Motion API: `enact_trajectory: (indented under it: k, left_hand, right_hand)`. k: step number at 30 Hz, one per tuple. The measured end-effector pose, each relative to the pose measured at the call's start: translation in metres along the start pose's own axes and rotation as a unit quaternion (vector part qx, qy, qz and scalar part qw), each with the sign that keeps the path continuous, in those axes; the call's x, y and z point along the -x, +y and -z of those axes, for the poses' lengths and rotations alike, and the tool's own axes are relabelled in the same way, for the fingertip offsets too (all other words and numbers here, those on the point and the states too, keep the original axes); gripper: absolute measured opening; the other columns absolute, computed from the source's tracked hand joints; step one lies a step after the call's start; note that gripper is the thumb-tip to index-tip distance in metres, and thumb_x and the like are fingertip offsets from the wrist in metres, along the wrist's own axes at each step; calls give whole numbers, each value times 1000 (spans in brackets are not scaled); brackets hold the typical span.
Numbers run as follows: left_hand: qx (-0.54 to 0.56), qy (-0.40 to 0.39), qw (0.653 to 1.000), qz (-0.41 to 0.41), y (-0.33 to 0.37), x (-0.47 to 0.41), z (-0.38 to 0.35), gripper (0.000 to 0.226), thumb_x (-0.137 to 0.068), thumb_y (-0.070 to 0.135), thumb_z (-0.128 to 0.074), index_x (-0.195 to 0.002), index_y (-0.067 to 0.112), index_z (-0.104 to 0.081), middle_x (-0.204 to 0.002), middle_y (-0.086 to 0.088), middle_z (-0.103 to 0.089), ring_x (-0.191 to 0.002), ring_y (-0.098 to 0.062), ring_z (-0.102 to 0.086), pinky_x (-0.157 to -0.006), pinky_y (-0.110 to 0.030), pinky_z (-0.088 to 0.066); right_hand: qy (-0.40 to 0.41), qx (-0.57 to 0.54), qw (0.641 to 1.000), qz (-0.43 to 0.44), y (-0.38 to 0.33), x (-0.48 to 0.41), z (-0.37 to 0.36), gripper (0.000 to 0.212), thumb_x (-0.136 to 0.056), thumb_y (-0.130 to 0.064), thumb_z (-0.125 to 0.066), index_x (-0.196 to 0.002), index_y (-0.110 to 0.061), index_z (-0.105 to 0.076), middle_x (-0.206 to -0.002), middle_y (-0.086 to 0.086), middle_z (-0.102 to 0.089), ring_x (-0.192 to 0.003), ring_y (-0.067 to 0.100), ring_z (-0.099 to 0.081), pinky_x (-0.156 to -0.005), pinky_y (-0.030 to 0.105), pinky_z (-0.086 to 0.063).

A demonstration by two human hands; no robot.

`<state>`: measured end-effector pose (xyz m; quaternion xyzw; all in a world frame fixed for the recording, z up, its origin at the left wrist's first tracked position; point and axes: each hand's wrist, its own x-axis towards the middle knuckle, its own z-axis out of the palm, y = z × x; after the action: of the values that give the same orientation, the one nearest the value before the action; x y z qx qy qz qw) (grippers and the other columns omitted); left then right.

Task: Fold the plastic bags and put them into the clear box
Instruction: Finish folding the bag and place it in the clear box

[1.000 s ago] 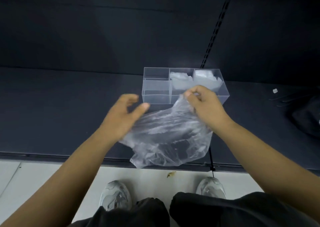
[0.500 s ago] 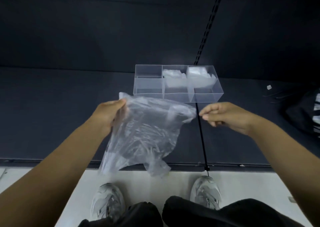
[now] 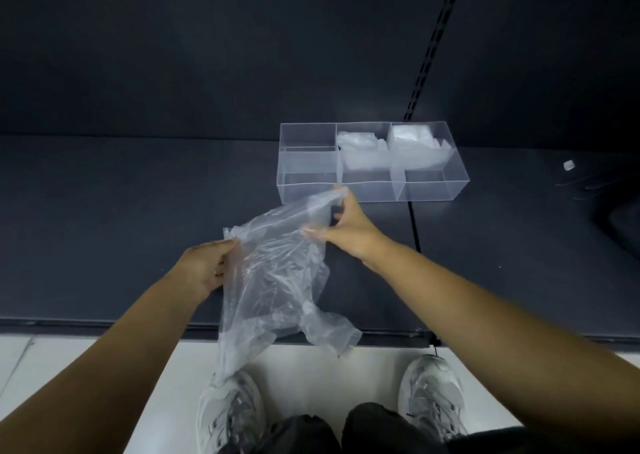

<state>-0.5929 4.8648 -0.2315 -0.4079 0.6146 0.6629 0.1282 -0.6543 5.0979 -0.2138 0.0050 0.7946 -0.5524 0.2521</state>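
Observation:
A crumpled clear plastic bag [image 3: 273,280] hangs in the air over the front of the dark shelf [image 3: 121,211]. My left hand [image 3: 204,266] grips its left top corner. My right hand [image 3: 343,228] pinches the bag's right top edge, just in front of the clear box [image 3: 367,190]. The bag's lower end droops past the shelf's front edge. The clear box has several compartments; folded bags [image 3: 360,152] lie in its back middle and back right ones.
A vertical slotted rail [image 3: 429,55] runs up the dark back wall. A small pale object [image 3: 568,165] lies on the shelf at the right, beside a dark shape at the edge. Below the shelf are a pale floor and my grey shoes [image 3: 228,415].
My right hand, which had let go of the bag half a second ago, has come back left and taken its right top edge. My left hand keeps its grip, lower now.

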Motion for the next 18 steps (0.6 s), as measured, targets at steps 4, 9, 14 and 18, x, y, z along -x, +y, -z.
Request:
enact_trajectory:
  k: [4,9,14,18]
  left_hand:
    - [9,-12,1000,-3,-2,-1,1,21,-91,21,-64,-108,8,-65,-95,-9,-70,-79,-21,-66,-65,-32,-51]
    - [52,-33,998,-8,-9,-7,16,15,-91,21,-64,-101,10,-66,-91,-6,-74,-81,-17,-70,-70,-30,-52]
    - [81,-49,996,-9,-9,-10,19,9,-94,15,-58,-92,8,-64,-82,-5,-74,-71,-14,-72,-74,-32,-51]
    - [80,-58,995,0,-6,-9,10,18,-98,18,-53,-90,5,-63,-90,-10,-73,-76,-18,-71,-74,-33,-51]
  right_hand:
    - [155,-33,987,11,-7,-25,-37,44,-90,-28,-63,-128,-12,-48,-121,5,-54,-108,21,-54,-99,35,-42]
    - [300,-86,948,67,-2,-26,10,17,-90,1,-52,-81,-9,-63,-74,10,-64,-66,22,-61,-64,34,-52]
    - [207,-274,939,-4,23,-3,74,17,-91,-6,-60,-78,-15,-66,-54,-2,-64,-48,4,-57,-50,16,-46]
    - [106,-317,941,-55,41,14,99,11,-91,-3,-59,-90,-12,-65,-66,1,-70,-60,7,-66,-57,19,-53]
